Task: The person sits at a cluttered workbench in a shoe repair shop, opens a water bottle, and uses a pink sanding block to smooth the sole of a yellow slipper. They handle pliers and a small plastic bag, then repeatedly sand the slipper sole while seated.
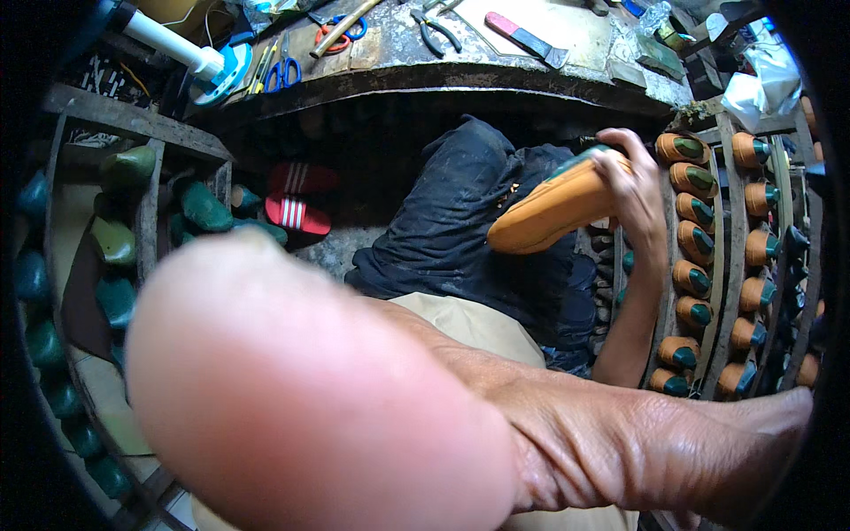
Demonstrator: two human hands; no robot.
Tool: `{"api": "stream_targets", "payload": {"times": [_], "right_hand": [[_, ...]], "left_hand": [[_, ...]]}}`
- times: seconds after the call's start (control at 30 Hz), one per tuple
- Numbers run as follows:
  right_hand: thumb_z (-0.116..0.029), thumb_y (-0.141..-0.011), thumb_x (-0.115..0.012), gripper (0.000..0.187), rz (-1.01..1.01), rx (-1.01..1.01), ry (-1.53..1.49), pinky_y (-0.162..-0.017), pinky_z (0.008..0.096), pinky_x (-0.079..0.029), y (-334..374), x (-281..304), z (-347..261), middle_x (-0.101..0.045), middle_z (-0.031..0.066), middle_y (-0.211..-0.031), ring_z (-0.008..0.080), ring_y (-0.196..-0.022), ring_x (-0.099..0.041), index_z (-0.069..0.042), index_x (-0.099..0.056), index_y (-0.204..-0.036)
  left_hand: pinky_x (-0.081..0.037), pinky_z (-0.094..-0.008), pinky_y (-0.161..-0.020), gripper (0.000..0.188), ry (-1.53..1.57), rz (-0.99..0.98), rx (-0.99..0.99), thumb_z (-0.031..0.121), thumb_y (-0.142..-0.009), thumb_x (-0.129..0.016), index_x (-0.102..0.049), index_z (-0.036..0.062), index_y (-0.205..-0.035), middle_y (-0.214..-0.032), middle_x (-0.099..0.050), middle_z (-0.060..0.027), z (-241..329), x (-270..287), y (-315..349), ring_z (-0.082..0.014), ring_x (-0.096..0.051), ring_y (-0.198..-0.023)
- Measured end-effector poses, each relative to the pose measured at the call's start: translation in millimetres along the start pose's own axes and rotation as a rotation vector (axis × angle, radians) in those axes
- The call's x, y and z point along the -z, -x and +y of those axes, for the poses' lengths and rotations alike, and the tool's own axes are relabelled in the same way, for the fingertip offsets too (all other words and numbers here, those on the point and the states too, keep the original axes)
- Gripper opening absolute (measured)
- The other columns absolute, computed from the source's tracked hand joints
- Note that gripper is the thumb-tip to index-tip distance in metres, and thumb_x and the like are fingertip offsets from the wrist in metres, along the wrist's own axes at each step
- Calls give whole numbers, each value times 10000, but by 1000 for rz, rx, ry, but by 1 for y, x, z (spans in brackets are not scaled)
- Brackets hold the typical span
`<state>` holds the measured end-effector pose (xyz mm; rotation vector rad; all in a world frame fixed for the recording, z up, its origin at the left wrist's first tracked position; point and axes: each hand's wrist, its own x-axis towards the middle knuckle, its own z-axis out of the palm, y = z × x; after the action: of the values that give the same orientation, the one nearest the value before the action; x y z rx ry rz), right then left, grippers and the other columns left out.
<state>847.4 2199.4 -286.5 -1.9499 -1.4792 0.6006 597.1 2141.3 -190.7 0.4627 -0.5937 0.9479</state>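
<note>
My right hand (pixel 630 181) grips a tan-orange leather shoe (pixel 553 208) by one end, fingers wrapped over it. Green shows along the shoe's upper side, and its rounded end points down and left over my dark trousers (pixel 460 190). Very close to the camera, my left hand (pixel 354 398) fills the lower middle, large and partly blurred. Wrinkled skin shows toward the right, but how its fingers are set cannot be made out. It covers much of my lap.
A worn workbench (pixel 381 71) ahead bears pliers (pixel 434 35), scissors (pixel 283 73) and a red-handled blade (pixel 527 40). Racks at right hold several orange shoes (pixel 695 239) on green lasts; green lasts (pixel 115 301) fill shelves at left. Red slides (pixel 301 212) lie on the floor.
</note>
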Motion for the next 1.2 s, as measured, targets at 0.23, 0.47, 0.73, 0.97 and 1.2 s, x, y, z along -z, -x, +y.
{"api": "stream_targets", "payload": {"times": [0.23, 0.47, 0.73, 0.97, 1.2], "right_hand": [[-390, -1072, -665, 428, -469, -104, 109, -854, 471, -610, -90, -82, 25, -805, 220, -907, 340, -911, -805, 10, -806, -1136], [-233, -974, -730, 391, 182, 454, 598, -908, 533, -594, -209, -121, 41, -756, 240, -1163, 443, -1059, -742, -8, -689, -1292], [-227, -919, -728, 291, 5, 605, 711, -793, 539, -604, -297, -163, 71, -754, 209, -971, 399, -884, -746, 5, -732, -1094], [-377, -822, -886, 540, 272, 471, 596, -782, 535, -643, -260, -92, 57, -776, 244, -941, 420, -858, -785, -14, -717, -1184], [-147, -880, -793, 172, 608, 157, -791, -604, 315, -625, -221, 4, 147, -712, 48, -907, 170, -756, -718, -52, -690, -979]], "left_hand": [[-365, -648, -1171, 1202, 39, 0, -45, 900, -1037, -255, -586, -187, -1430, -1470, -494, -474, 1, 8, -2, -553, -476, -1391], [-561, -683, -1026, 1193, -240, 125, -46, 906, -1031, -257, -689, -172, -1302, -1275, -595, -518, 29, 20, -9, -567, -698, -1164], [-578, -425, -812, 500, -971, 183, -364, 604, -1130, -549, -692, 128, -1175, -1021, -633, -78, 93, 30, -24, -235, -665, -909], [-576, -394, -780, 429, -1372, 230, -159, 451, -1157, -570, -646, 30, -1134, -952, -669, -116, 79, 63, -29, -234, -650, -814], [-570, -320, -937, 238, -1650, 569, 323, 173, -1122, -666, -774, -7, -1233, -1087, -768, -102, 48, 211, 10, -184, -733, -1014]]}}
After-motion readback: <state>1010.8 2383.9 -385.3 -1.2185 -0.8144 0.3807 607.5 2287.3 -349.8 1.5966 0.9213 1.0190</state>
